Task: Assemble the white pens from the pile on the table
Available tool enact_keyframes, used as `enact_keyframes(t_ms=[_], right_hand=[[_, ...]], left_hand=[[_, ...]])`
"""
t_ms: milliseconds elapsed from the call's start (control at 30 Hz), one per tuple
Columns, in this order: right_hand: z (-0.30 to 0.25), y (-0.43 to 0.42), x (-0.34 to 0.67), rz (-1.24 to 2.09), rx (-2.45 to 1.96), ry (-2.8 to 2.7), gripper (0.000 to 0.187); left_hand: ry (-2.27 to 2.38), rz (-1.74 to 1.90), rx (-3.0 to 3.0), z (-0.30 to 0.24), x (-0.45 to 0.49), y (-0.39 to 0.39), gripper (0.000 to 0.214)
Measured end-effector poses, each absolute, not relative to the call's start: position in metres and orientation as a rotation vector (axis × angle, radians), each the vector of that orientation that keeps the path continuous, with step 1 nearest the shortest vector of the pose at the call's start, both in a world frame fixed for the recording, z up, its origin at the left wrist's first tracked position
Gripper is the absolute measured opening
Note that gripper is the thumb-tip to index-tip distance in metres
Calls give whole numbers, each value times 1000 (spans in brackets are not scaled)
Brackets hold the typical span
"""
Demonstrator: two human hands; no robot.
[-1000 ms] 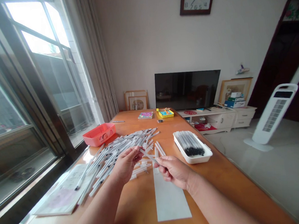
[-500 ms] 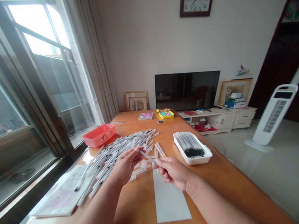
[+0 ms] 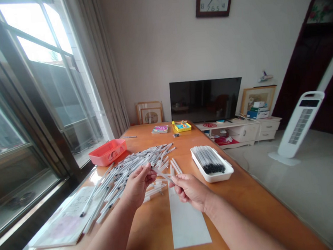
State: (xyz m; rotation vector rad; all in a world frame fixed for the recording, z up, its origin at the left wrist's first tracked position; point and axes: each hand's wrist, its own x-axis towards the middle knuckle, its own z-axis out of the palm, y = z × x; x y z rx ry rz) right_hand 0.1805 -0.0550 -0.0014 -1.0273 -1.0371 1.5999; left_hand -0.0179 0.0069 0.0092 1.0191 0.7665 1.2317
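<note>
A slim, pale pen [image 3: 162, 174] spans the gap between my two hands, over the middle of the table. The fingertips of my left hand [image 3: 139, 184] pinch one end of it. My right hand [image 3: 191, 191] closes on the other end, with the thumb on top. Behind and left of my hands lies a loose pile of whitish pens [image 3: 137, 161] with dark ends. Short translucent tubes [image 3: 153, 192] are scattered just under the held pen. Below my right hand is a sheet of white paper [image 3: 189, 226].
On the right stands a white box [image 3: 228, 172] with pens laid side by side, black ends toward me. A red plastic basket [image 3: 107, 155] is at the left edge, near a booklet [image 3: 61, 223]. Further back are a magazine [image 3: 160, 129] and a yellow box [image 3: 182, 126].
The view has turned slightly, so the surroundings sit a little further left. Both hands stay on the same pen, almost in the same pose.
</note>
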Motion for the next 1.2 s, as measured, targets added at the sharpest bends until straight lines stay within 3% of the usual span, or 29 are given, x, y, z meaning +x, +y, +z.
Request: enact_keyframes(t_ms=[433, 767, 933, 1067, 1200], right_hand=[[-1, -52, 183, 1753, -968, -918, 33], [-6, -56, 172, 1139, -1151, -1528, 33], [-2, -51, 186, 927, -1153, -1450, 34], [-7, -45, 196, 954, -1152, -1290, 33], [-13, -40, 198, 942, -1172, -1197, 30]], left_hand=[[759, 1196, 1215, 11, -22, 10, 29], [824, 1168, 1312, 14, -11, -1, 34], [942, 1228, 1342, 10, -16, 5, 45], [1249, 1208, 1646, -7, -24, 21, 33], [1520, 867, 2153, -16, -22, 20, 19]])
